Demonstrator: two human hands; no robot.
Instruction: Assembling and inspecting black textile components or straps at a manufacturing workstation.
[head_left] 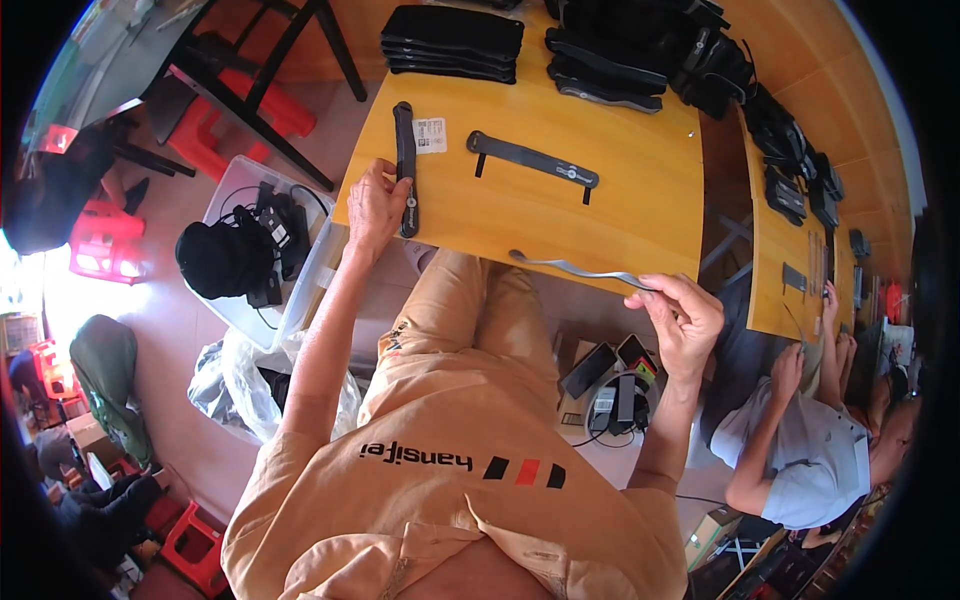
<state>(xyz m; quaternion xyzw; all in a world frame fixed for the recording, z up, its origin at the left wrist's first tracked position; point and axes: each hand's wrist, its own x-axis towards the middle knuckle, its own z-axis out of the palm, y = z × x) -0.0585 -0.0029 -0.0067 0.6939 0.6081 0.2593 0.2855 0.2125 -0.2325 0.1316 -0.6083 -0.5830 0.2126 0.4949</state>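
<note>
Left of the two-tabbed strap (pixel 533 160), the left hand (pixel 376 208) touches a dark strap (pixel 404 135); nearer the wearer, the right hand (pixel 686 322) pinches a thin band (pixel 580 270).

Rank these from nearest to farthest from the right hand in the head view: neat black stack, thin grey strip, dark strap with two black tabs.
Measured from the right hand:
1. Thin grey strip: its right end is pinched in the fingertips.
2. Dark strap with two black tabs: mid-table, ahead and left.
3. Neat black stack: farther ahead and left.
</note>
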